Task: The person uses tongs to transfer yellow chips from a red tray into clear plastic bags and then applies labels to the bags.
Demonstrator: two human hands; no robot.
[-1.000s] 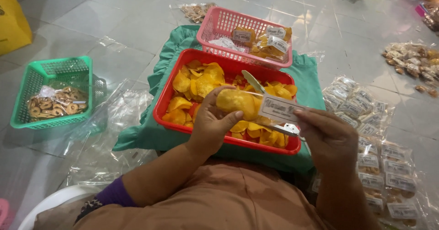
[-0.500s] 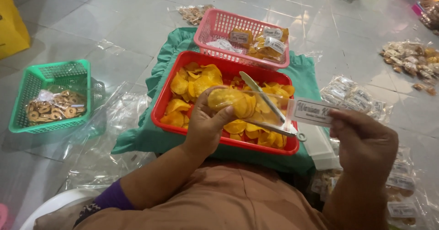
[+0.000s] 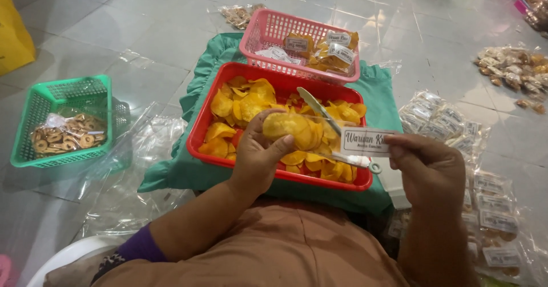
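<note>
Raised now: white paper label (image 3: 365, 141), flat.

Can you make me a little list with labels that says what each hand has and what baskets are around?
left hand: holds a clear bag of yellow chips
right hand: pinches a white paper label
red basket: full of loose yellow chips, with metal tongs lying on top
pink basket: behind the red one, holds packed, labelled bags
green basket: off to the left, holds a bag of ring-shaped snacks
floor at right: many small packed bags
</note>
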